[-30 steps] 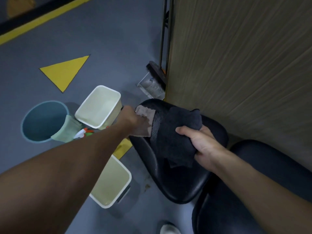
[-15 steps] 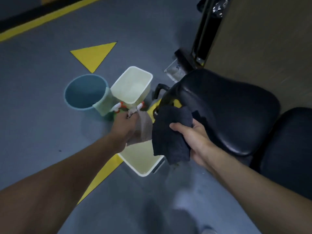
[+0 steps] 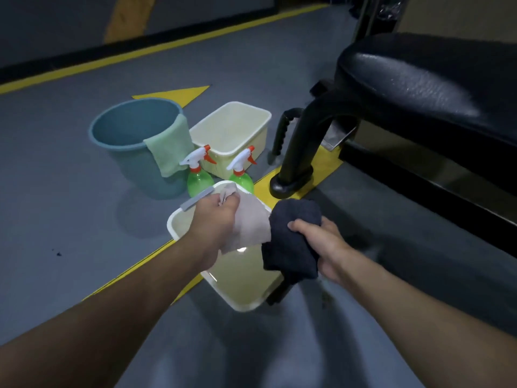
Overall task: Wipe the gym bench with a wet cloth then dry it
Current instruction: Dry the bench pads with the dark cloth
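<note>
- bucket (image 3: pixel 131 127), blue, on floor; green cloth (image 3: pixel 169 148) draped over its rim.
- two spray bottles (image 3: pixel 199 179) before far tub (image 3: pixel 232 130).
- left hand (image 3: pixel 215 219): fingers curled round beige cloth (image 3: pixel 250 226), over near tub (image 3: pixel 246 287).
- right hand (image 3: pixel 321 245): grips dark cloth (image 3: pixel 291 245).
- bench (image 3: pixel 419 88), black, far right, apart from both cloths.

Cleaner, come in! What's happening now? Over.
Left hand grips beige cloth. Right hand grips dark cloth. Both over cream tub. Bench pad apart from hands.
</note>
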Demonstrator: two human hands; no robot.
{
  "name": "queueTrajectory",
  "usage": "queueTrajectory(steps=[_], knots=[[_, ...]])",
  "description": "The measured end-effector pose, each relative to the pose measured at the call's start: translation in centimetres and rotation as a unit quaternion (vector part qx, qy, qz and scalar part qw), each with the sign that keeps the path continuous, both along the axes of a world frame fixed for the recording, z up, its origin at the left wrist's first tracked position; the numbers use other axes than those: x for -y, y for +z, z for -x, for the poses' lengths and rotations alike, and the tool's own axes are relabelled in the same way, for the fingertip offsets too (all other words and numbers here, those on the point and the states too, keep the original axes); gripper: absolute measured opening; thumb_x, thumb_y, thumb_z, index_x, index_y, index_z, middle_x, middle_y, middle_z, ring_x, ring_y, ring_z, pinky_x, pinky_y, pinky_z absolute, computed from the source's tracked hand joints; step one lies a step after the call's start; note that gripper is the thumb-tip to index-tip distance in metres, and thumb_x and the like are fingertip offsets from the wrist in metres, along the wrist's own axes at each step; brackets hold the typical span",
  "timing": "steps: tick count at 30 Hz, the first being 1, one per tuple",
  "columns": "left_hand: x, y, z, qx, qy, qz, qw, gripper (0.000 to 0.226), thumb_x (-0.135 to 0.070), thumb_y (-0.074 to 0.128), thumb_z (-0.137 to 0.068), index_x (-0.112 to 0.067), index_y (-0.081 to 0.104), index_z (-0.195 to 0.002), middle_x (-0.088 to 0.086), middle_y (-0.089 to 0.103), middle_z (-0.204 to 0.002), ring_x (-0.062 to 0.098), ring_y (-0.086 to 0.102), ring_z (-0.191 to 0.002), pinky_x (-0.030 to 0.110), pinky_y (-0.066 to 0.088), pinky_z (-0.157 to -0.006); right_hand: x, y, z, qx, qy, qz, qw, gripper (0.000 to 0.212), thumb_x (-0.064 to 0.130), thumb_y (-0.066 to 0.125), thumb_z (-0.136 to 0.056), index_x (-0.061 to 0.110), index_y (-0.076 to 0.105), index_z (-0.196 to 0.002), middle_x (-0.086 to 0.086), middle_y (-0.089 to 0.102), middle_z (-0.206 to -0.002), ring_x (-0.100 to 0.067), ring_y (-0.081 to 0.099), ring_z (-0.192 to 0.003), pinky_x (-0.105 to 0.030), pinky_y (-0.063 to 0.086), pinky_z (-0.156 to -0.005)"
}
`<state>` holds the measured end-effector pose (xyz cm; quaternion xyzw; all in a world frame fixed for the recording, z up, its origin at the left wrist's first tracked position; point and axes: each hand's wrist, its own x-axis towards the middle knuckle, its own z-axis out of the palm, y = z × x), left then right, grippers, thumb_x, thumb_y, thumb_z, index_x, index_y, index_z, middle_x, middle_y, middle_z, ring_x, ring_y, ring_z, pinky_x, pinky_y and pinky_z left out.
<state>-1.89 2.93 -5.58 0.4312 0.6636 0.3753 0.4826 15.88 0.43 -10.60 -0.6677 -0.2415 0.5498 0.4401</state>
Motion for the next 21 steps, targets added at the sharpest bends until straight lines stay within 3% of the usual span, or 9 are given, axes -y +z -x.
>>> queueTrajectory(steps=[6,8,10,12,14,16,18,21], knots=[[0.5,-1.3,0.1,-0.007,-0.032,-0.069,0.997,0.032,-0.037,0.050,-0.100,-0.018,0.056,-0.075,0.002,0.056,-0.070,0.019,0.055,-0.063,0.026,0.040,-0.056,0.3,-1.4,-0.8,0.043,0.010,-0.031,0.999,0.018,0.017,0.074,-0.081,0.010,0.065,-0.095,-0.015,0.072,-0.097,-0.029,0.070,-0.090,-0.046,0.059,-0.085],[0.7,-1.3,0.2,-0.003,-0.041,-0.089,0.995,0.030,-0.035,0.050,-0.100,-0.018,0.058,-0.076,0.004,0.058,-0.073,0.021,0.056,-0.067,0.028,0.041,-0.059,0.3,-1.5,-0.5,0.073,0.013,-0.030,0.997,0.035,0.029,0.076,-0.074,0.012,0.060,-0.101,-0.010,0.071,-0.098,-0.029,0.068,-0.093,-0.046,0.058,-0.086],[1.3,-0.8,0.3,0.009,-0.050,-0.103,0.993,0.029,-0.036,0.050,-0.100,-0.017,0.061,-0.080,0.006,0.061,-0.077,0.022,0.059,-0.070,0.028,0.043,-0.060,0.1,-2.2,-0.6,0.157,0.029,-0.034,0.987,0.063,0.045,0.075,-0.063,0.013,0.050,-0.111,-0.006,0.066,-0.105,-0.030,0.063,-0.103,-0.047,0.055,-0.091],[1.9,-0.3,0.2,0.028,-0.056,-0.104,0.993,0.029,-0.036,0.050,-0.100,-0.015,0.064,-0.086,0.006,0.065,-0.079,0.021,0.063,-0.070,0.026,0.045,-0.058,0.1,-2.7,-1.0,0.179,0.017,-0.034,0.983,0.071,0.044,0.074,-0.062,0.011,0.043,-0.117,-0.009,0.062,-0.112,-0.032,0.061,-0.105,-0.048,0.053,-0.093],[2.5,0.1,0.1,0.038,-0.050,-0.100,0.993,0.030,-0.036,0.050,-0.100,-0.016,0.060,-0.079,0.003,0.062,-0.072,0.017,0.060,-0.061,0.020,0.041,-0.049,0.3,-2.3,-1.5,0.149,0.007,-0.036,0.988,0.062,0.036,0.076,-0.065,0.009,0.052,-0.115,-0.011,0.067,-0.109,-0.032,0.065,-0.097,-0.048,0.056,-0.089],[2.9,0.3,0.2,0.047,-0.038,-0.097,0.993,0.032,-0.035,0.051,-0.100,-0.018,0.056,-0.073,0.000,0.058,-0.066,0.013,0.056,-0.054,0.016,0.038,-0.043,0.3,-2.0,-1.8,0.115,0.004,-0.057,0.992,0.038,0.025,0.076,-0.077,0.011,0.061,-0.108,-0.011,0.071,-0.102,-0.028,0.068,-0.092,-0.044,0.058,-0.086],[3.0,0.1,0.5,0.043,-0.037,-0.090,0.994,0.033,-0.036,0.051,-0.100,-0.018,0.055,-0.073,0.000,0.057,-0.065,0.012,0.055,-0.053,0.016,0.038,-0.042,0.1,-2.3,-1.7,0.124,0.027,-0.069,0.990,0.026,0.026,0.071,-0.084,0.012,0.065,-0.106,-0.009,0.072,-0.101,-0.026,0.068,-0.092,-0.040,0.057,-0.085],[3.0,-0.7,1.1,0.038,-0.036,-0.083,0.995,0.030,-0.037,0.052,-0.099,-0.017,0.058,-0.077,0.004,0.061,-0.072,0.018,0.060,-0.062,0.021,0.042,-0.051,-0.3,-3.9,-1.7,0.165,0.077,-0.038,0.983,0.055,0.055,0.069,-0.072,0.022,0.060,-0.115,-0.007,0.067,-0.114,-0.028,0.065,-0.099,-0.043,0.054,-0.091]])
